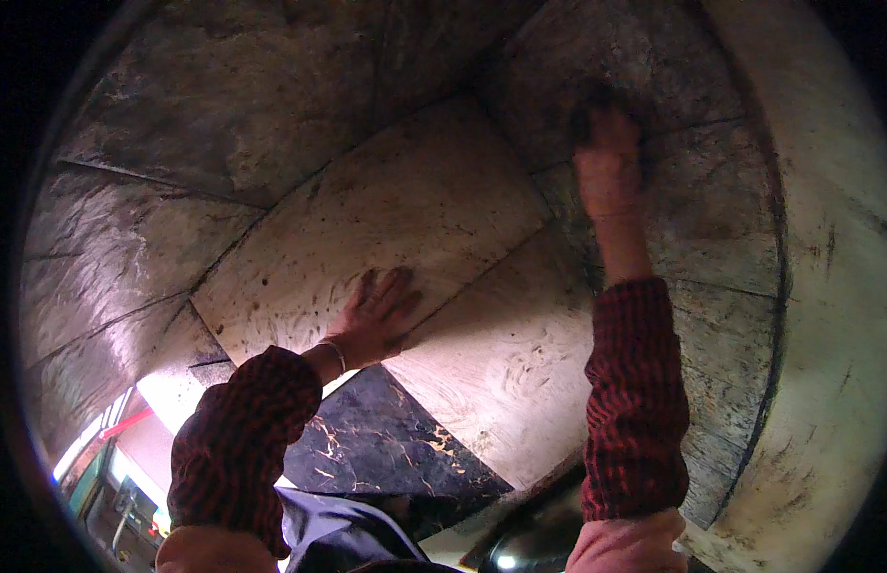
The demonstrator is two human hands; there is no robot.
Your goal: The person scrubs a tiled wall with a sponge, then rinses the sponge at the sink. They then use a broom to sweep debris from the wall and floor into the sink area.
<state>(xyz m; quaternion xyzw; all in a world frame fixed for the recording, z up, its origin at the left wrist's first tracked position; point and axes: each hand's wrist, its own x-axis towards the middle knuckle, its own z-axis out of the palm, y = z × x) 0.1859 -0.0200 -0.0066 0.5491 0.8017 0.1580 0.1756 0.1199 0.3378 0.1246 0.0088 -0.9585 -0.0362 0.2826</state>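
Observation:
My left hand (375,315) lies flat with its fingers spread on a pale tile (386,208) marked with dark specks and smears. A thin bracelet circles that wrist. Stretched out at the upper right, my right hand (611,150) is closed around a dark object (594,107), held against the dark stone-look tiles (687,79). Blur and shadow hide what the object is. Both forearms wear dark red and black striped sleeve covers over pink sleeves.
Black marble-look tile (400,437) with gold veins lies below my left hand. A dark glossy surface (543,530) reflects light at the bottom. Smudged pale surface (830,322) curves along the right. A faucet-like metal pipe (121,523) stands at the lower left.

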